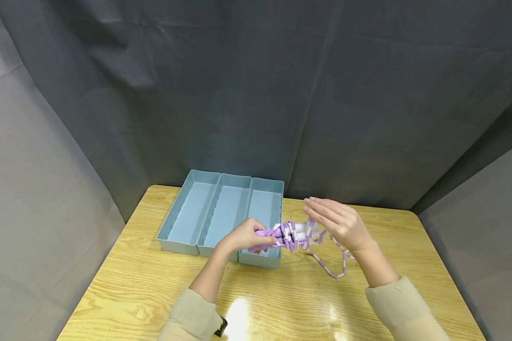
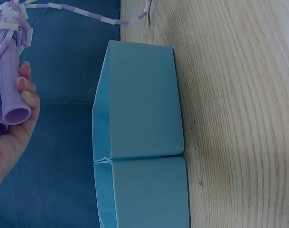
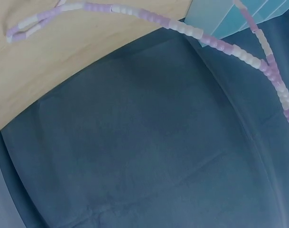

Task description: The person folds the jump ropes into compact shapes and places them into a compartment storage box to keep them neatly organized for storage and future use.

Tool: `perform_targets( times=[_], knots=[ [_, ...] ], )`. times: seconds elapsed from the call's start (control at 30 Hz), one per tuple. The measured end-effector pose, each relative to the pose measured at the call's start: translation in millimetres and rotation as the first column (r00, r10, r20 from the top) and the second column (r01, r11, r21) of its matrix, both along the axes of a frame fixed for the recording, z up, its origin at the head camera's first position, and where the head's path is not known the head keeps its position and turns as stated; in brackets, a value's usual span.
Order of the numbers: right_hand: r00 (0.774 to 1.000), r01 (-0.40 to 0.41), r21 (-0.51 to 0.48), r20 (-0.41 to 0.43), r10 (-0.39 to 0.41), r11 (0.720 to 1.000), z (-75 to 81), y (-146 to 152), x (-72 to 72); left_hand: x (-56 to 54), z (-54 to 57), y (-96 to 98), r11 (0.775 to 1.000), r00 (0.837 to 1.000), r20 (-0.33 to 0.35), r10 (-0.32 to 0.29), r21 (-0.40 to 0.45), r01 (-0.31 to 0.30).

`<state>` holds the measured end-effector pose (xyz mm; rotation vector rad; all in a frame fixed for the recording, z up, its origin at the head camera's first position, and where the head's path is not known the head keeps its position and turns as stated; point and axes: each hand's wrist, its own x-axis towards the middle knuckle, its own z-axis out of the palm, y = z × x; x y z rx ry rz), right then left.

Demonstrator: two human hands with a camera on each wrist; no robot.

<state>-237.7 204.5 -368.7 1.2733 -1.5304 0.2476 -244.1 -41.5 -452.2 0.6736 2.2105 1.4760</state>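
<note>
A beaded jump rope [image 1: 337, 276] in purple and white hangs between my hands. My left hand [image 1: 247, 234] grips its two purple handles [image 2: 15, 95] side by side, fingers wrapped round them. Several turns of beads [image 1: 288, 235] lie about the handles, with black marks showing among them. To the right, my right hand [image 1: 341, 222] is raised over the rope, palm down, its thumb hidden. Strands rise to its underside, and a loose loop hangs below. In the right wrist view, two beaded strands [image 3: 277, 83] come together at the right edge, while the hand itself is outside that picture.
Three long light-blue trays [image 1: 183, 247] stand side by side at the back left of the wooden table [image 1: 153, 293]. My left hand is over the front of the rightmost tray. Dark curtains [image 1: 256, 94] hang behind the table, with paler cloth at both sides.
</note>
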Motion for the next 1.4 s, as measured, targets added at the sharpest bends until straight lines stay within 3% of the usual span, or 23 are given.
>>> perform_targets(
  times=[0.07, 0.13, 0.3, 0.37, 0.63, 0.87, 1.1, 1.2, 1.27, 1.3, 1.4],
  knots=[
    [1.0, 0.013, 0.017, 0.025, -0.013, 1.0, -4.8, 1.3, -2.8, 1.5, 1.5, 0.9, 1.0, 1.0, -0.002, -0.018, -0.017, 0.018],
    [0.998, 0.025, 0.039, 0.056, -0.027, 0.999, -10.4, 3.5, -5.1, 6.4, 10.7, 0.7, 0.999, 0.999, -0.007, -0.044, -0.024, 0.044],
    [0.986, 0.063, 0.111, 0.149, -0.079, 0.992, -18.5, 7.4, -7.5, 5.1, 8.1, -0.5, 0.993, 0.994, -0.009, -0.113, -0.027, 0.113],
    [0.98, 0.078, 0.131, 0.174, -0.1, 0.988, -20.0, 7.5, -7.0, 0.4, -1.3, -0.5, 0.989, 0.99, -0.009, -0.143, -0.025, 0.143],
    [0.968, 0.119, 0.179, 0.197, -0.154, 0.977, -28.6, 7.0, -6.2, -0.1, -2.4, 0.6, 0.976, 0.976, 0.003, -0.216, 0.008, 0.216],
    [0.958, 0.081, 0.144, 0.261, -0.117, 0.986, -40.0, 7.3, -9.1, 2.2, -1.6, 2.8, 0.974, 0.973, 0.045, -0.227, 0.035, 0.225],
    [0.928, 0.021, 0.073, 0.37, -0.047, 0.997, -50.6, 7.4, -12.5, 2.8, -3.1, 3.1, 0.968, 0.967, 0.058, -0.247, 0.068, 0.243],
    [0.905, 0.003, 0.038, 0.426, -0.019, 0.999, -54.5, 6.5, -11.8, 2.6, -3.7, 3.4, 0.965, 0.965, 0.064, -0.254, 0.081, 0.249],
    [0.874, -0.01, 0.01, 0.487, 0.004, 1.0, -57.9, 6.3, -10.5, 2.6, -3.5, 3.4, 0.965, 0.965, 0.066, -0.254, 0.087, 0.248],
    [0.851, -0.016, -0.006, 0.525, 0.017, 1.0, -60.0, 6.1, -9.5, 2.4, -3.5, 3.5, 0.964, 0.964, 0.067, -0.256, 0.091, 0.249],
    [0.739, -0.036, -0.059, 0.67, 0.066, 0.998, -67.0, 6.0, -5.6, 2.5, -2.7, 3.2, 0.962, 0.964, 0.071, -0.257, 0.116, 0.248]
  ],
)
